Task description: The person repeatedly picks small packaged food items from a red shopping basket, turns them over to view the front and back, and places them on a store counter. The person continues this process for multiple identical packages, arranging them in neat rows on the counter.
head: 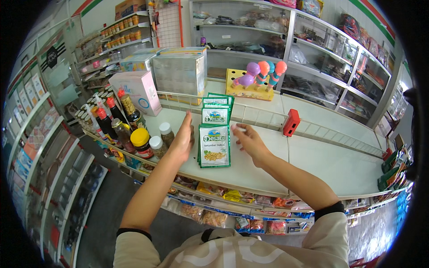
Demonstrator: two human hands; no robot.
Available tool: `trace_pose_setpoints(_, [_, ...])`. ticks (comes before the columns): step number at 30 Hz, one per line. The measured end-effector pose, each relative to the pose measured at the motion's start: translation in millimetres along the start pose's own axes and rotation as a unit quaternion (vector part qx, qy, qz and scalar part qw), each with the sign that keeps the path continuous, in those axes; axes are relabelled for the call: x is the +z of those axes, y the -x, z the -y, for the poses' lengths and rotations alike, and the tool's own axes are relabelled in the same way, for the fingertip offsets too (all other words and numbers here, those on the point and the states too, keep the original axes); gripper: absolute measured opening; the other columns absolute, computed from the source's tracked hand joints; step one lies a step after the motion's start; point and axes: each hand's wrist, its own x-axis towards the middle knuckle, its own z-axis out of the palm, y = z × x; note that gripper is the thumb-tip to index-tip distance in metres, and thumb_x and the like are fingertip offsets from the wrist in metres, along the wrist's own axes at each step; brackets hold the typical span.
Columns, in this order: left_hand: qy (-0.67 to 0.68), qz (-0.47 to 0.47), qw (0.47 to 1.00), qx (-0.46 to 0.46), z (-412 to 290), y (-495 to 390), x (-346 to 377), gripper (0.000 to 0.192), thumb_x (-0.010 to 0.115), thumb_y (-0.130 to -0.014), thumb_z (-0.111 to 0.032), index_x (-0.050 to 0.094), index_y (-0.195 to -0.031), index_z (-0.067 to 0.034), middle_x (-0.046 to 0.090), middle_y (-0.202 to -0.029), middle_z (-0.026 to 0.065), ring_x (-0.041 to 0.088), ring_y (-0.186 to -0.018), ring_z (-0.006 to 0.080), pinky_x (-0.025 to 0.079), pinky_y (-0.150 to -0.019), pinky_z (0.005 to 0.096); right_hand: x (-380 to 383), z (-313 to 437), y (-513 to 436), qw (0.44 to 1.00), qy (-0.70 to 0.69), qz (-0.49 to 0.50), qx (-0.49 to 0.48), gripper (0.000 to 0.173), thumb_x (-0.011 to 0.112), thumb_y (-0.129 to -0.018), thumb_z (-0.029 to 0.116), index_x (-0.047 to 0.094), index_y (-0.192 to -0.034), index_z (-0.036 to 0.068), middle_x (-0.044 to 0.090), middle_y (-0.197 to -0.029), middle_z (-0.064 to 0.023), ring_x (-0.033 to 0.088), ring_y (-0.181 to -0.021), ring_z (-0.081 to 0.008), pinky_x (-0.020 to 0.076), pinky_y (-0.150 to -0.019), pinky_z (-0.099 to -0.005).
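Observation:
Green-edged Desaku seasoning sachets (215,144) lie overlapped in a row on the white shelf top (261,171), the rear ones leaning toward the wire divider. To their left is my left hand (182,139), held edge-on with its fingers pointing away from me. My right hand (249,142) hovers at the right side of the sachets, its fingers curled slightly and apart. Neither hand grips anything. Left of my left hand stand two white-capped spice jars (166,133) and a jar with a yellow lid (140,139).
Sauce bottles (112,114) and cans crowd the left end. Behind the wire divider (258,115) are a pink-white box (137,92), a large carton (181,70) and a yellow stand with balloon-like toys (249,90). A red holder (291,123) sits on the divider. Snack packs (214,217) fill lower shelves.

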Motion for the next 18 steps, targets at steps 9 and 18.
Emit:
trace_pose_setpoints(9, [0.045, 0.055, 0.997, -0.003, 6.3, 32.7, 15.6, 0.073, 0.032, -0.097, -0.060, 0.037, -0.143, -0.005, 0.044, -0.143, 0.0107, 0.038, -0.132, 0.0239, 0.022, -0.112, 0.0378, 19.5, -7.5, 8.4, 0.997, -0.034, 0.061, -0.034, 0.048, 0.072, -0.087, 0.021, 0.047, -0.122, 0.000, 0.062, -0.095, -0.0099, 0.058, -0.085, -0.0148, 0.0508, -0.070, -0.0282])
trace_pose_setpoints(18, [0.032, 0.018, 0.999, 0.012, 8.5, 20.1, 7.1, 0.066, 0.033, -0.098, -0.057, 0.041, -0.140, -0.007, 0.052, -0.136, 0.0089, 0.045, -0.127, 0.0210, 0.027, -0.109, 0.0366, 18.5, -1.7, -0.6, 0.996, -0.034, 0.077, -0.032, 0.050, 0.074, -0.085, 0.018, 0.044, -0.121, -0.001, 0.057, -0.098, -0.0107, 0.060, -0.086, -0.0157, 0.0566, -0.068, -0.0275])
